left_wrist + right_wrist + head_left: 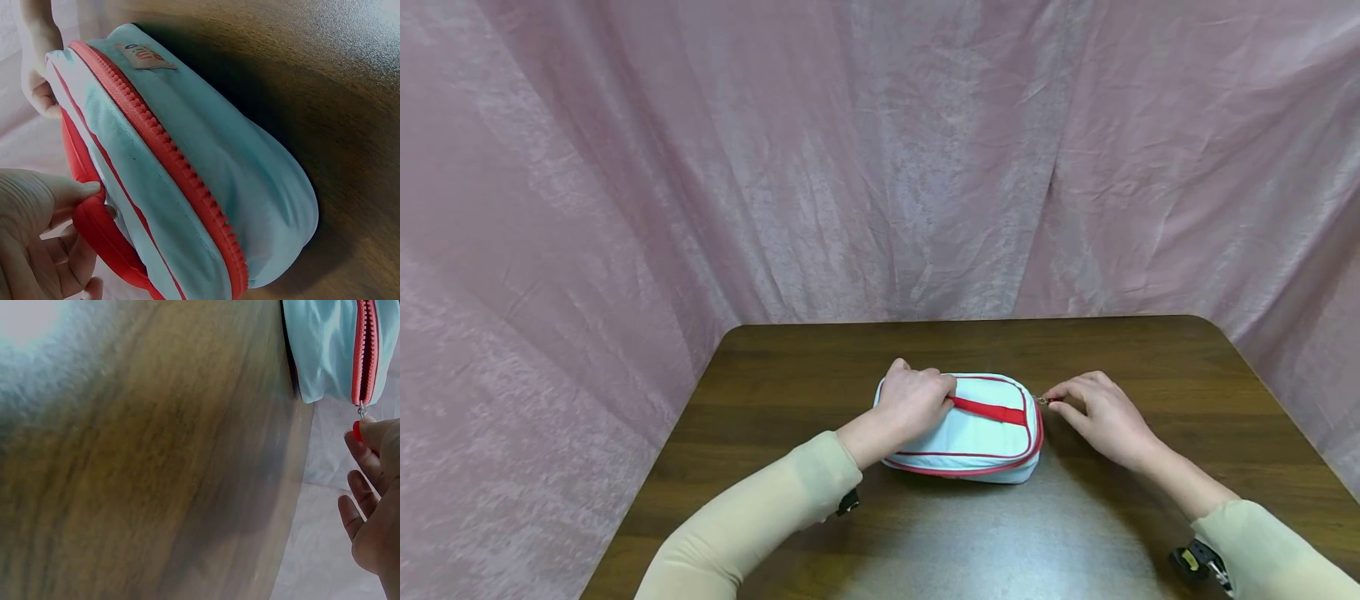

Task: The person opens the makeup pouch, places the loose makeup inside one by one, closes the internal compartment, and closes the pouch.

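A pale blue zippered pouch with red piping lies on the wooden table, its red handle strap across the top. My left hand grips that strap, thumb and fingers around it, as the left wrist view shows at the strap. At the pouch's right end, my right hand pinches the red zipper pull between thumb and forefinger. The pull hangs from a small metal link at the end of the red zipper. Along the front side the red zipper teeth look closed; at the right end they part slightly.
The brown wooden table has rounded far corners. Pink velvet curtains hang behind it and at both sides. A small label is sewn on the pouch's side. A dark wrist device sits at the right sleeve.
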The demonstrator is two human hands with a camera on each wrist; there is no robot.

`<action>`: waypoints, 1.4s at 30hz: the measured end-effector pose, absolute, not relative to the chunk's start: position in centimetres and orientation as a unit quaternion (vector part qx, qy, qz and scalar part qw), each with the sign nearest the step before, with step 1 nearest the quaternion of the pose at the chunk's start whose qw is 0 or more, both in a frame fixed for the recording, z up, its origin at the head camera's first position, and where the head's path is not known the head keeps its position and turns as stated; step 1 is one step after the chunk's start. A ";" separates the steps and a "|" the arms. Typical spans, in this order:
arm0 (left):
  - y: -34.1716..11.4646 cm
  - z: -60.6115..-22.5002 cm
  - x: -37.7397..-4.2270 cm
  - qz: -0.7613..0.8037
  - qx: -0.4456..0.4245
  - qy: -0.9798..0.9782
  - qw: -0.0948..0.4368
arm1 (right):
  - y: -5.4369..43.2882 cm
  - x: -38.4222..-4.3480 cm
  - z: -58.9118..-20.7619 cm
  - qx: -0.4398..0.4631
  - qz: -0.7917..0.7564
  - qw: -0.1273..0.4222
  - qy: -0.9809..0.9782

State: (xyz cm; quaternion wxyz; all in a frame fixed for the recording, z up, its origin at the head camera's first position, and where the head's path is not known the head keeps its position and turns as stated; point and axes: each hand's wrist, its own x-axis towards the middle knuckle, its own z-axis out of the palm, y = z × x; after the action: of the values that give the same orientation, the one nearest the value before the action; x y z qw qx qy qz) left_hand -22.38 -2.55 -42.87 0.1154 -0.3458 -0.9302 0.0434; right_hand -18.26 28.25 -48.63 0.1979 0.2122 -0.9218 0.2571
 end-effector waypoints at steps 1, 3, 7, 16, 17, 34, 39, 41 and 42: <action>-2.5 -42.9 -22.4 0.043 -0.346 -0.930 0.116 | 28.2 -18.1 -48.6 0.213 0.257 0.200 -0.921; -2.5 -42.9 -22.4 0.042 -0.345 -0.931 0.116 | 28.2 -17.9 -48.6 0.216 0.255 0.208 -0.919; -2.5 -43.0 -22.5 0.043 -0.342 -0.931 0.117 | 28.2 -17.6 -48.6 0.221 0.248 0.219 -0.918; -2.4 -43.0 -22.5 0.048 -0.342 -0.929 0.131 | 28.2 -16.6 -48.2 0.220 0.235 0.215 -0.922; -2.4 -43.0 -22.6 0.049 -0.341 -0.929 0.132 | 28.1 -16.5 -48.1 0.219 0.232 0.214 -0.923; -2.6 -43.1 -23.1 0.050 -0.329 -0.935 0.120 | 27.3 -15.2 -47.5 0.211 0.223 0.206 -0.929; -2.6 -43.1 -23.2 0.051 -0.328 -0.936 0.119 | 26.9 -14.5 -47.3 0.212 0.220 0.207 -0.929; -2.6 -43.1 -23.2 0.052 -0.325 -0.937 0.120 | 26.8 -14.1 -47.3 0.213 0.220 0.209 -0.929; -2.5 -43.1 -23.3 0.053 -0.324 -0.937 0.120 | 26.7 -14.0 -47.2 0.214 0.219 0.210 -0.929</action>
State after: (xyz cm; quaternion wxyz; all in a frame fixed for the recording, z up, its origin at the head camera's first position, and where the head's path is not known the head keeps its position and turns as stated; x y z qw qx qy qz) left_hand -23.26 -2.55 -43.08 0.1197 -0.3239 -0.9370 0.0526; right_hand -13.97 26.68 -47.22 0.2096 0.2139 -0.9286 0.2191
